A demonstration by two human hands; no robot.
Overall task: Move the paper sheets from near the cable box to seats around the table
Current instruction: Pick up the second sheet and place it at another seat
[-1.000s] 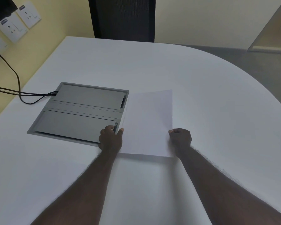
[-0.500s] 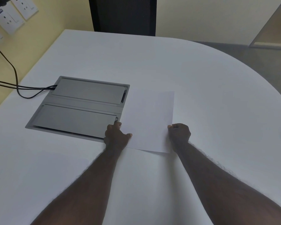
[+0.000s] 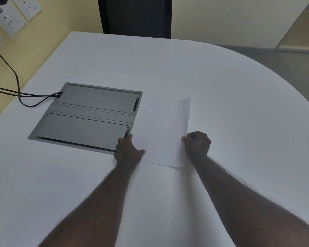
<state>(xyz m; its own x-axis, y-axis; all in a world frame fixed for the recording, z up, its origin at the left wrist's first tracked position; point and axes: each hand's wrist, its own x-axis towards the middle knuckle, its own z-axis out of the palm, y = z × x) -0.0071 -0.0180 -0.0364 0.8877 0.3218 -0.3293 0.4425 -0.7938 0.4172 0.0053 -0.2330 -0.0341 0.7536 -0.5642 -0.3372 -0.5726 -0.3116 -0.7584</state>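
— White tabletop [image 3: 212, 82] fills most of the view, with pale yellow walls behind. Where is the paper sheet?

— The paper sheet [image 3: 161, 132] lies just right of the grey cable box [image 3: 89, 116], its left edge touching or slightly overlapping the box's right side. Its near edge is a little raised off the tabletop.

— And the hands on it?

— The left hand [image 3: 128, 151] grips the sheet's near left corner, thumb on top of the paper and the fingers [image 3: 127, 138] curled under, against the box's near corner. The right hand [image 3: 197, 146] is closed into a near fist on the sheet's right edge, pinching it narrowly; its fingers are mostly hidden.

— Anything farther out?

— Another sheet [image 3: 64, 189] lies flat on the near left of the tabletop, faint against the white. Black cables [image 3: 16, 81] run from the box's far left corner to wall sockets [image 3: 12, 18]. A dark chair back [image 3: 135, 15] stands at the far edge.
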